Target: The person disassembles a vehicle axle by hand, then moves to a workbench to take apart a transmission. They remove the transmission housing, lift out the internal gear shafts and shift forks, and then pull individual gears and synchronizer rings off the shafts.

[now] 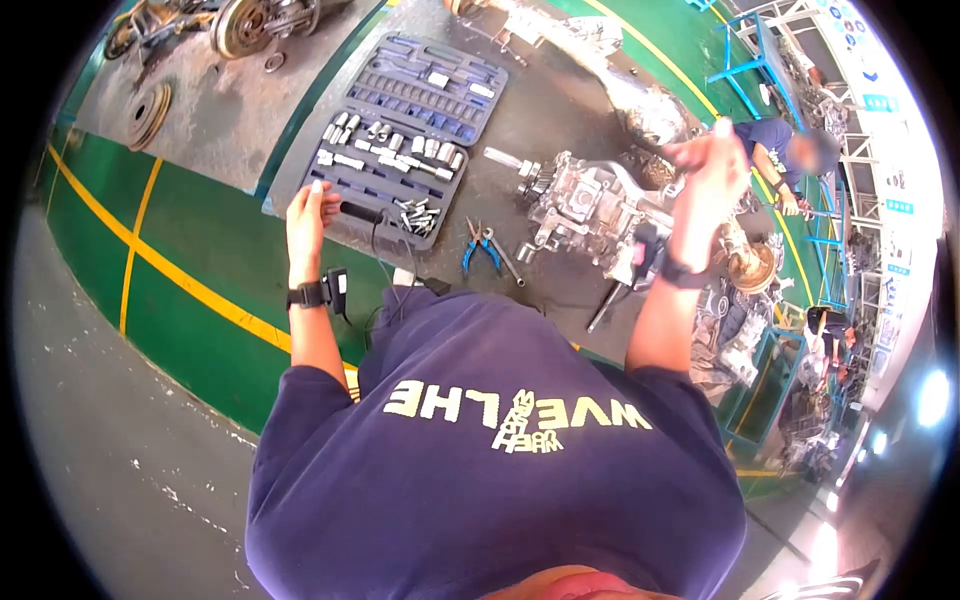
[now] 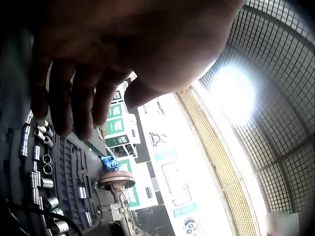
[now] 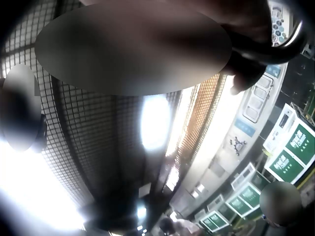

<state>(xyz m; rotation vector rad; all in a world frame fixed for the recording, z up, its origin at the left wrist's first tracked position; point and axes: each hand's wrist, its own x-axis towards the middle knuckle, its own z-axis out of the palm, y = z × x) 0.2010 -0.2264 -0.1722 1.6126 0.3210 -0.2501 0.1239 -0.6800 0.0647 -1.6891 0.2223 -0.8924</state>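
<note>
My left hand (image 1: 308, 220) hovers by the near left edge of a socket set case (image 1: 372, 180), its fingers loose and nothing between them. In the left wrist view its fingers (image 2: 61, 98) hang down over rows of sockets (image 2: 47, 183). My right hand (image 1: 708, 195) is raised above the right side of a greasy gearbox (image 1: 590, 208). In the right wrist view its fingers curl at a dark, shiny curved metal piece (image 3: 275, 53), whose kind I cannot tell. A blurred patch hides much of this hand there.
Blue-handled pliers (image 1: 483, 248) and a slim metal tool (image 1: 508, 262) lie between case and gearbox. A rod (image 1: 604, 308) sticks out toward me. An axle housing (image 1: 650, 110) lies behind the gearbox. Another person (image 1: 772, 145) leans in at the right. A brake drum (image 1: 150, 115) lies left.
</note>
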